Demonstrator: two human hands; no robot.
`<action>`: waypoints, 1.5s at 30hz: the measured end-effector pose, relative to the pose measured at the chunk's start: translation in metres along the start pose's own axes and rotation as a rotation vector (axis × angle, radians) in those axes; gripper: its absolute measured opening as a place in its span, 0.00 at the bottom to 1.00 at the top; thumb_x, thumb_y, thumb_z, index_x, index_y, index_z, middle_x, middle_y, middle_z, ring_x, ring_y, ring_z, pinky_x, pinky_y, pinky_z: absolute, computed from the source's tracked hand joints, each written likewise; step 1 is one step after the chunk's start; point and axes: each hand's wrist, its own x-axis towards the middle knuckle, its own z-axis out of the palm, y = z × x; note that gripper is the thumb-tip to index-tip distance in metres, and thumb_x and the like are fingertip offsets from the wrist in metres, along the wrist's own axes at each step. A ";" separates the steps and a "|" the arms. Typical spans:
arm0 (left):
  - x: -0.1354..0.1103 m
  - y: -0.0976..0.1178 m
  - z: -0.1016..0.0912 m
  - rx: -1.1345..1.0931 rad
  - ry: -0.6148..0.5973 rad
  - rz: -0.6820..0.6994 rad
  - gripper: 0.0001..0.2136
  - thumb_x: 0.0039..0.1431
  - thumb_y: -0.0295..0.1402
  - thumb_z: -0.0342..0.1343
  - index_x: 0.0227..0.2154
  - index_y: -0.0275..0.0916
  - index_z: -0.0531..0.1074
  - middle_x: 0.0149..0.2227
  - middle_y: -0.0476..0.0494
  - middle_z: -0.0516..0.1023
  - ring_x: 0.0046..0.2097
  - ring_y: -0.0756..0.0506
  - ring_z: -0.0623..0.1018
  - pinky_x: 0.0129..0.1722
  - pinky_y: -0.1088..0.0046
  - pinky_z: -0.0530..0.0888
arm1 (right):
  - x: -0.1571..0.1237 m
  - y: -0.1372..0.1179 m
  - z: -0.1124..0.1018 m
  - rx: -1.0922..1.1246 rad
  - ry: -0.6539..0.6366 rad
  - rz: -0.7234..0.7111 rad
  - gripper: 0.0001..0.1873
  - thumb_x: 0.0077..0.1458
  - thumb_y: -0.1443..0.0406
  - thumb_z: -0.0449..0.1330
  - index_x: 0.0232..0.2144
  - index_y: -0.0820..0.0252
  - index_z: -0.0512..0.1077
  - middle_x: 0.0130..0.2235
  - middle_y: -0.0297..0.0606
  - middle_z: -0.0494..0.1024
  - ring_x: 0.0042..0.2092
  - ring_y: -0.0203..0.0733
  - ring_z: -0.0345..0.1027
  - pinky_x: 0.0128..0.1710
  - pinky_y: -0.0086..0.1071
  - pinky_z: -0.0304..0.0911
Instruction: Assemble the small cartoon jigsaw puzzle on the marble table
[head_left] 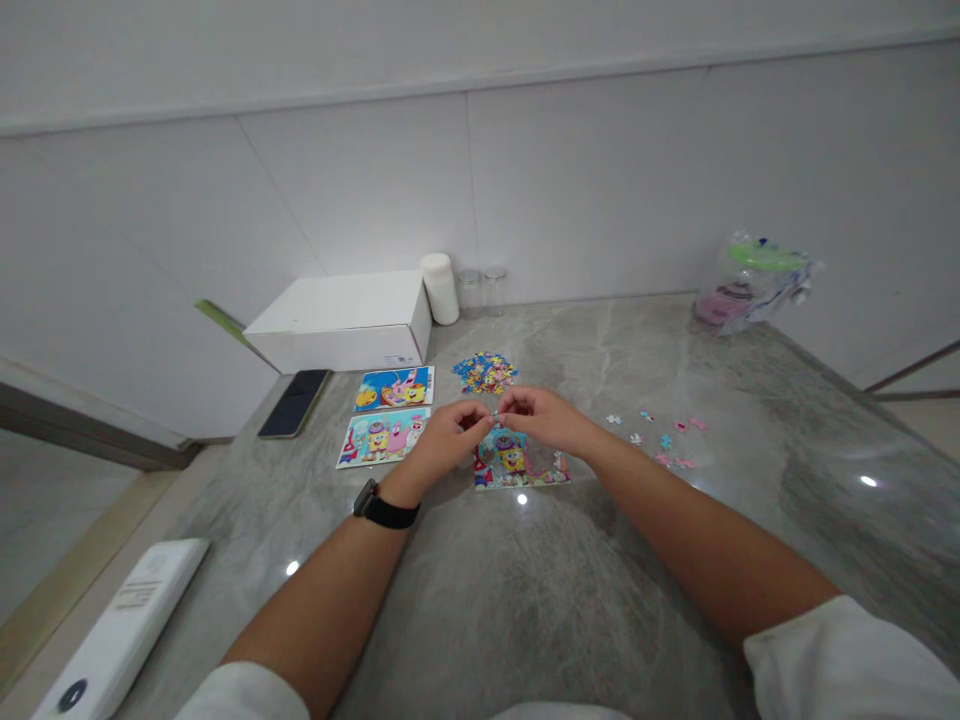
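Note:
A partly assembled jigsaw puzzle [513, 458] with a yellow cartoon figure lies flat on the grey table. Just over its upper edge, my left hand [457, 428] and my right hand [541, 416] meet fingertip to fingertip. Both pinch a small light-blue puzzle piece [495, 416], mostly covered by the fingers. Behind the hands is a heap of loose puzzle pieces [486, 373]. Several more pink, white and blue loose pieces [666, 441] are scattered to the right. Two picture cards lie left of the puzzle: an upper blue card [393, 389] and a lower card [382, 438], partly beside my left hand.
At the back left stand a white box [341, 322], a white bottle [440, 290] and two clear glasses [482, 292]. A phone [295, 404] lies left of the cards. A white device [124, 625] sits front left. A plastic-wrapped container [754, 282] stands back right against the wall.

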 end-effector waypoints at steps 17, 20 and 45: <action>0.001 0.015 -0.035 0.201 -0.306 -0.095 0.16 0.63 0.46 0.57 0.36 0.38 0.82 0.29 0.49 0.79 0.32 0.48 0.74 0.32 0.74 0.66 | -0.003 0.006 0.011 -0.047 -0.114 0.037 0.07 0.52 0.63 0.65 0.34 0.59 0.75 0.28 0.30 0.76 0.30 0.35 0.68 0.32 0.29 0.62; 0.002 0.013 -0.035 0.231 -0.335 -0.085 0.15 0.62 0.45 0.58 0.35 0.38 0.81 0.29 0.49 0.79 0.32 0.48 0.74 0.32 0.74 0.67 | -0.004 0.006 0.015 -0.084 -0.116 0.035 0.06 0.52 0.64 0.65 0.34 0.59 0.75 0.29 0.30 0.77 0.30 0.35 0.69 0.32 0.29 0.62; -0.009 0.020 -0.021 0.719 -0.525 -0.159 0.18 0.55 0.47 0.68 0.41 0.41 0.74 0.40 0.45 0.81 0.38 0.43 0.78 0.33 0.70 0.64 | -0.012 0.002 0.033 -0.572 -0.090 0.020 0.06 0.56 0.71 0.65 0.35 0.57 0.81 0.31 0.32 0.82 0.34 0.37 0.73 0.36 0.29 0.60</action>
